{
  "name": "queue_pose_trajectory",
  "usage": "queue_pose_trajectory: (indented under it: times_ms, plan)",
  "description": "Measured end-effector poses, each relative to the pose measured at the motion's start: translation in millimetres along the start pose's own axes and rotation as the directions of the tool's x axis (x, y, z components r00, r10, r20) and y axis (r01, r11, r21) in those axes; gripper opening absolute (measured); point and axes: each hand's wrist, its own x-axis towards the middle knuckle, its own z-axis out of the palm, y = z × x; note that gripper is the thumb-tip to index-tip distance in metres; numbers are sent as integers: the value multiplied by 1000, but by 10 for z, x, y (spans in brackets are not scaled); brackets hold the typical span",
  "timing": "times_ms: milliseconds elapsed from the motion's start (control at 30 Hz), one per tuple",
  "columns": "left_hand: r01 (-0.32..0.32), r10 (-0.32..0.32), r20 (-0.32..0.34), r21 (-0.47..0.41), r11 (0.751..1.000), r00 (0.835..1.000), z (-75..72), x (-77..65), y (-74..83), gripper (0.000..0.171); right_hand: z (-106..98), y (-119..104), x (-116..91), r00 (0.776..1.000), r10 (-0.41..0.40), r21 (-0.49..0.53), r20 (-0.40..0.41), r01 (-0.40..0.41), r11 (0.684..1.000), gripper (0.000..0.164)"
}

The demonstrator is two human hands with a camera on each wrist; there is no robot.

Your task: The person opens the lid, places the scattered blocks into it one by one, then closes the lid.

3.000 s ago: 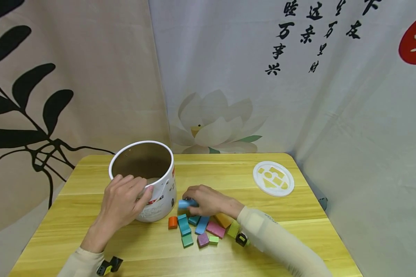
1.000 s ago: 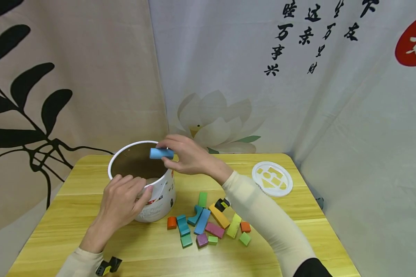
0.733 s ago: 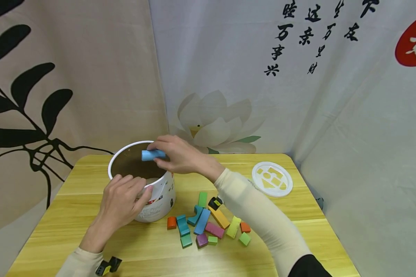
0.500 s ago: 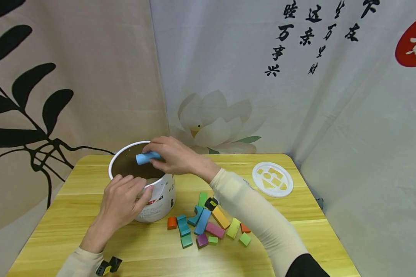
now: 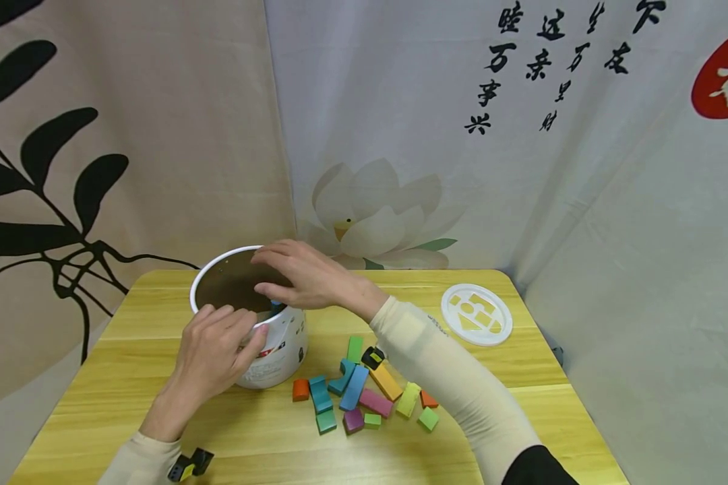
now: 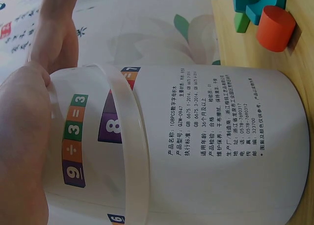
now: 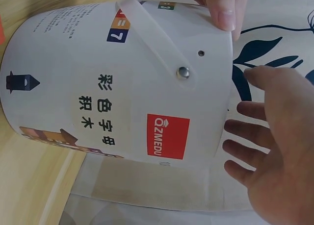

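Note:
A white printed bucket stands upright at the left of the table, its mouth facing up. My left hand grips its near rim, fingers curled over the edge and thumb outside. Above the mouth, my right hand is open with spread fingers and holds nothing; the right wrist view shows that hand beside the rim. Just below it, inside the bucket, a small bit of the blue cylinder block shows; the rest is hidden. The bucket's plastic handle hangs down its side.
Several coloured wooden blocks lie right of the bucket, among them an orange-red cylinder, a blue bar and a yellow-orange bar. A white lid with shaped holes lies at the table's back right.
My right hand lifted the blue cylinder block from the table, carried it over the bucket and has let it go inside. My left hand has stayed on the rim.

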Motion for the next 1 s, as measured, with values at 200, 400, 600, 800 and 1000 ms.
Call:
queue_pose_trajectory:
  times_ms: [200,400,600,800,1000]
  plan:
    - [3,-3,9,-1,1000,1000,-4,2,3,36,-1,-3,-58,996,46,-57,73,-42,997,62]
    - [2,-2,2,3,1000,1000,-5,4,5,35,32,12,-162,987,105,-45,119,-100,994,72]
    - [-1,1,3,4,1000,1000,-3,5,12,35,46,34,-263,985,117,-13,127,-116,993,76]
    - [-3,3,2,-1,1000,1000,4,5,12,35,35,78,-437,989,107,24,101,-110,994,75]
    - [5,-5,0,1,1000,1000,2,0,12,36,43,161,-691,995,101,50,26,-102,994,72]
